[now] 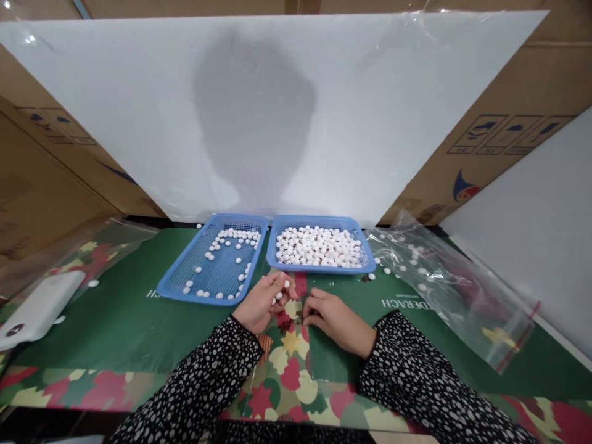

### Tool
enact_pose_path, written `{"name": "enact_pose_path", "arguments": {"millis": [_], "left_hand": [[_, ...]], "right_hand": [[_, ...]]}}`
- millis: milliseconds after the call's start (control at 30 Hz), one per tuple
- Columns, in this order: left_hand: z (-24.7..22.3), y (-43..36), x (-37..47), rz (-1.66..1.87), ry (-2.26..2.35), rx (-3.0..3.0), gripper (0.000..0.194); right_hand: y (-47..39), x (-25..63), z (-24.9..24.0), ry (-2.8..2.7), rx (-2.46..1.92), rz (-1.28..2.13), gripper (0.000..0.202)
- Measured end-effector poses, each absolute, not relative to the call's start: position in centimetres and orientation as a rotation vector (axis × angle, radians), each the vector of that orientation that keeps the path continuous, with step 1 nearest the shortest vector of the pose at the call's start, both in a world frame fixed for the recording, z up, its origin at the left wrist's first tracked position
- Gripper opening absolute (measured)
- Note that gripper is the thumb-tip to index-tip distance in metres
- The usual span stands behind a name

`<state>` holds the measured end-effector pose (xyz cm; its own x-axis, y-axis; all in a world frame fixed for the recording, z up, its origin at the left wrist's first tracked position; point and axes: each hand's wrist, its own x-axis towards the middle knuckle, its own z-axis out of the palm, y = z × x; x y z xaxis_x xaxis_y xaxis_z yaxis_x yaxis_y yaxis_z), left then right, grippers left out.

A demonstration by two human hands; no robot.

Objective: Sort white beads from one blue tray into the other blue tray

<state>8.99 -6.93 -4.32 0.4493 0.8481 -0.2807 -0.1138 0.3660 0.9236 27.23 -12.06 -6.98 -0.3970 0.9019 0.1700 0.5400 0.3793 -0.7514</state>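
My left hand (259,303) is half curled, palm up, around a few small white balls (287,284) held at its fingertips. My right hand (337,317) is close beside it on the right, fingers curled and thumb near the index finger. Whatever is in its pinch is too small to make out. Below and between the hands, small dark red bits (285,325) lie on the patterned covering. Just beyond them stands a blue basket (319,269) full of white balls mixed with reddish bits. Left of it, another blue basket (172,282) has white balls scattered over its mesh bottom.
A clear zip bag (481,308) lies at the right, with loose white balls (386,271) near it. At the left are a white flat object (44,308) and another clear plastic bag (104,246). A white board (370,117) and cardboard boxes (509,111) stand behind.
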Motion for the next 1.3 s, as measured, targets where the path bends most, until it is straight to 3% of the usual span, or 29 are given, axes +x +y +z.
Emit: {"name": "enact_pose_path", "arguments": {"millis": [333, 533, 867, 1300], "left_hand": [[-4.2, -7.0, 9.1, 0.758, 0.821, 0.973, 0.034], [-4.6, -7.1, 9.3, 0.829, 0.819, 0.990, 0.030], [-4.7, -7.3, 9.6, 0.890, 0.859, 0.997, 0.030], [-4.9, -7.6, 9.9, 0.984, 0.876, 0.892, 0.035]], "right_hand": [[-11.1, 29.0, -6.1, -1.566, -1.052, 1.327, 0.007], [-10.5, 27.8, -5.5, -1.157, -0.917, 1.152, 0.011], [-10.9, 25.8, -5.2, -1.434, -1.067, 0.582, 0.006], [-11.0, 25.1, -5.8, -1.417, -0.974, 0.593, 0.015]]}}
